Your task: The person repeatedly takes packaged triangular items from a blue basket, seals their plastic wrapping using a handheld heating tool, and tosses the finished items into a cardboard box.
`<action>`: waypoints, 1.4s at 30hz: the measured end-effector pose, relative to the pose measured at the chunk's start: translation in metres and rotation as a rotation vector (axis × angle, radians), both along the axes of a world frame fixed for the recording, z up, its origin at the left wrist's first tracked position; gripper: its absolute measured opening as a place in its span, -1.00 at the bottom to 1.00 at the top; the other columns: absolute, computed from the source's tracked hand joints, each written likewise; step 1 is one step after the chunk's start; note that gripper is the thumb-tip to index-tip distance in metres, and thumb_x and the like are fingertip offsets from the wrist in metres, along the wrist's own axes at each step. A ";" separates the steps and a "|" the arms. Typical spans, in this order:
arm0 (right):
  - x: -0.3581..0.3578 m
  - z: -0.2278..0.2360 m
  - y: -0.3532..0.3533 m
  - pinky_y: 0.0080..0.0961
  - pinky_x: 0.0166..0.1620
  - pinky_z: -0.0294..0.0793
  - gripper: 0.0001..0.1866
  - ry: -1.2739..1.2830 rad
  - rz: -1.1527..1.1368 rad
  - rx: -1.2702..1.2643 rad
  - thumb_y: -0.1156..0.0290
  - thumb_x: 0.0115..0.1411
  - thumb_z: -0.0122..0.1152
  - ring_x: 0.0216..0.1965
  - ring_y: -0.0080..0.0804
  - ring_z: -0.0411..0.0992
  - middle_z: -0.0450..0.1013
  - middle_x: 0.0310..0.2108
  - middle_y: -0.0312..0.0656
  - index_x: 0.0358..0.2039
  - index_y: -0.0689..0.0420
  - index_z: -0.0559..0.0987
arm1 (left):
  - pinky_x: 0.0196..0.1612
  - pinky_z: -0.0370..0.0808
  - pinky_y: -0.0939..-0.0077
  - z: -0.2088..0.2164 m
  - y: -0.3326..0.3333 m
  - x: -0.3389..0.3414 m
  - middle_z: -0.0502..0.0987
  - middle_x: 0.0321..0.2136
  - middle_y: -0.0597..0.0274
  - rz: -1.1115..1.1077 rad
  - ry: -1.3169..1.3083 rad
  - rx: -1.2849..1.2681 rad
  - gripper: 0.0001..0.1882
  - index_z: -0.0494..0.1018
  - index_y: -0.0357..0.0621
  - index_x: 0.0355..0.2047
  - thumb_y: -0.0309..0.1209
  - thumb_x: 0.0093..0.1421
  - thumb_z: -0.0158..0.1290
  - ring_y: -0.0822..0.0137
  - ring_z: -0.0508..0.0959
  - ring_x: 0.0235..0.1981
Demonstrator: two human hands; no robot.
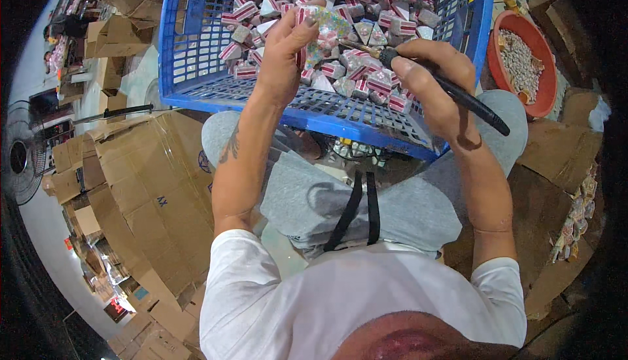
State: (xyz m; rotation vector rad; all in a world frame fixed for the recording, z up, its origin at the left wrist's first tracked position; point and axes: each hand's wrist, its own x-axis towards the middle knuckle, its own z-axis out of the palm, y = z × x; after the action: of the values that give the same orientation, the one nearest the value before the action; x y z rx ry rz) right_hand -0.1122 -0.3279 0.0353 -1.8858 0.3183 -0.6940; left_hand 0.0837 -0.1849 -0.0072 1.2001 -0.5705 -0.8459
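Observation:
My left hand (282, 52) is closed on a small packet (327, 31) with many-coloured specks on its face, held up over a blue plastic crate. Red-and-white striping shows beside its thumb. From the right, my right hand (437, 78) grips a black-handled tool (468, 98) with a thin metal tip. That tip points left and lies at or very close to the packet's right edge; whether it touches is unclear. Beneath both hands, the blue crate (373, 131) holds many small grey, wedge-like pieces (360, 65) with red-and-white stripes.
At the upper right stands an orange-red basin (555, 75) of small pale pieces. Flattened cardboard (157, 196) covers much of the left side, with a fan (23, 154) at the far left. More cardboard (543, 209) lies to the right. My grey-clad legs straddle the crate's near edge.

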 end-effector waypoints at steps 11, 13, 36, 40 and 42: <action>-0.011 0.000 -0.006 -0.47 -0.40 0.42 -0.75 -0.127 -0.123 0.321 0.35 0.07 0.24 -0.51 -0.44 0.44 0.50 -0.50 -0.17 -0.29 0.24 0.61 | -0.17 0.52 0.50 0.007 0.004 0.000 0.53 -0.17 0.21 0.032 -0.005 -0.013 -0.62 0.36 -0.23 0.06 -0.27 0.32 -0.04 0.44 0.56 -0.22; -0.010 -0.001 -0.005 -0.50 -0.39 0.41 -0.76 -0.125 -0.114 0.278 0.36 0.07 0.23 -0.50 -0.46 0.43 0.49 -0.49 -0.19 -0.29 0.25 0.61 | -0.15 0.54 0.47 0.005 0.005 0.003 0.53 -0.17 0.24 0.006 0.109 0.003 -0.64 0.37 -0.22 0.04 -0.27 0.33 -0.07 0.42 0.57 -0.21; -0.018 -0.022 -0.021 -0.56 -0.34 0.41 -0.73 -0.241 -0.165 0.254 0.41 0.19 0.15 -0.43 -0.47 0.41 0.50 -0.34 -0.10 -0.18 0.34 0.55 | -0.06 0.49 0.37 0.089 0.210 -0.004 0.53 -0.15 0.18 0.731 -0.413 0.256 -0.60 0.40 -0.22 0.04 -0.22 0.31 -0.03 0.29 0.57 -0.18; -0.013 -0.016 -0.022 -0.58 -0.35 0.40 -0.73 -0.331 -0.057 0.448 0.41 0.21 0.13 -0.44 -0.47 0.42 0.51 -0.32 -0.07 -0.17 0.35 0.53 | -0.10 0.51 0.33 0.201 0.424 -0.005 0.54 -0.10 0.04 1.291 -1.043 1.020 -0.56 0.35 -0.29 0.04 -0.22 0.29 0.01 0.20 0.56 -0.16; -0.006 -0.009 -0.013 -0.58 -0.35 0.40 -0.74 -0.338 -0.058 0.502 0.42 0.22 0.12 -0.43 -0.47 0.44 0.51 -0.31 -0.08 -0.17 0.34 0.53 | 0.13 0.38 0.14 0.213 0.480 -0.018 0.46 0.02 -0.17 1.406 -1.233 1.715 -0.38 0.29 -0.36 0.13 -0.22 0.17 0.15 -0.02 0.45 0.08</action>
State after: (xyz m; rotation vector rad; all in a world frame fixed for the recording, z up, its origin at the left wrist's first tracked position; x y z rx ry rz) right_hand -0.1181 -0.3412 0.0260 -1.2653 0.2971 -0.8656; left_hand 0.0655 0.2949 0.2056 3.0254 0.4162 1.1245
